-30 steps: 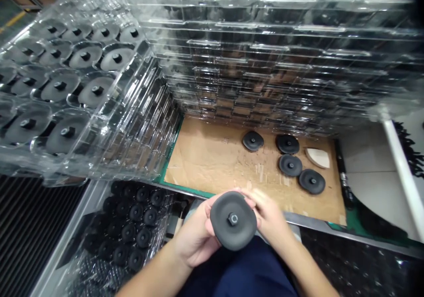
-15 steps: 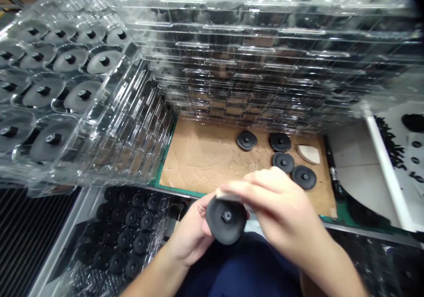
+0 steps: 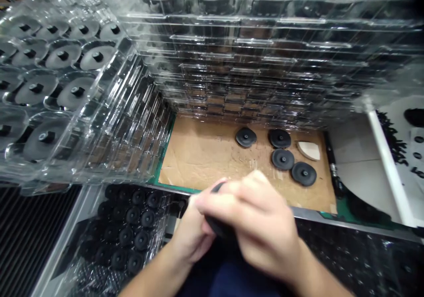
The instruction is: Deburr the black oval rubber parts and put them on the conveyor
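My left hand (image 3: 190, 228), low in the middle of the head view, grips a round black disc (image 3: 220, 227) by its edge. Over that disc lies my right hand (image 3: 261, 219), its fingers closed and a little blurred; they cover most of the disc's face, and whatever they hold is hidden. On the brown cardboard (image 3: 195, 156) beyond the hands lie several similar black discs (image 3: 282, 159), each with a small raised hub. Near them at the right sits a cream-coloured wedge-shaped piece (image 3: 308, 150).
Tall stacks of clear plastic trays (image 3: 232, 58) wall in the back, and another tray stack (image 3: 62, 85) with discs in its pockets stands at left. A lower tray of black discs (image 3: 132, 226) is below. A white-edged bin (image 3: 387, 164) is at right.
My right hand has moved left and over the disc, covering its hub and face. The disc has tilted, and the pale piece under my right fingers no longer shows.
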`<state>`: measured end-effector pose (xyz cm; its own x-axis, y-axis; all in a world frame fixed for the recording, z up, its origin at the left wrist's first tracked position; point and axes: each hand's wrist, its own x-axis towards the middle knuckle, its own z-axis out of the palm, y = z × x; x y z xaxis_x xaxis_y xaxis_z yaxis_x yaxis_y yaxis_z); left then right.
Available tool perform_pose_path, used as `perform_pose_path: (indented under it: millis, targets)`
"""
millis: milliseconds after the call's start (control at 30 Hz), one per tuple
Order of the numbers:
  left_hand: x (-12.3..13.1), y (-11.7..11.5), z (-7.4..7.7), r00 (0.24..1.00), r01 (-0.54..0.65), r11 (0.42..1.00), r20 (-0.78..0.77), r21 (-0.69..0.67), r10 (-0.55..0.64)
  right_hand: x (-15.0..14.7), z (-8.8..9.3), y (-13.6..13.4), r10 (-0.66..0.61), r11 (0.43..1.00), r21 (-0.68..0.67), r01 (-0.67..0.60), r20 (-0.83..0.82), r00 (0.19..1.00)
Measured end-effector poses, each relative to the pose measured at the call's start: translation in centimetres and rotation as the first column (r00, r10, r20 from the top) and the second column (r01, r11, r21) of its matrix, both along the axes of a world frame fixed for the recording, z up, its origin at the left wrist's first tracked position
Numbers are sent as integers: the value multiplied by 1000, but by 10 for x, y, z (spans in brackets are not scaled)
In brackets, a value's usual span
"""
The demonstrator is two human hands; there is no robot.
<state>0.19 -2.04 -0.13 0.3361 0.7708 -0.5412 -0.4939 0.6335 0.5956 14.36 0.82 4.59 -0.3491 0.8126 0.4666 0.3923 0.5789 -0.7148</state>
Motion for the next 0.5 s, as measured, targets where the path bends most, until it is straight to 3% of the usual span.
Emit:
perform_pose_path:
  millis: [67,133,200,300,400,500]
  targets:
    - [-3,-1,-4,995,-103,994,11,23,103,10,-17,4,-101,976,-190,109,50,994]
    - [-7,-1,-7,976,-211,977,52,31,209,20,-44,4,-201,907,-347,237,135,970]
    - [-9,0,-8,960,-269,962,91,43,265,25,-74,-3,-223,862,-423,279,177,959]
    - [-10,2,-6,962,-252,966,126,53,244,25,-108,-19,-195,854,-453,256,178,965]
    - [-6,4,-1,963,-238,971,136,28,232,24,-102,-25,-231,832,-475,286,171,958]
    - [0,5,5,966,-225,974,133,6,222,22,-57,-21,-381,811,-430,396,125,916]
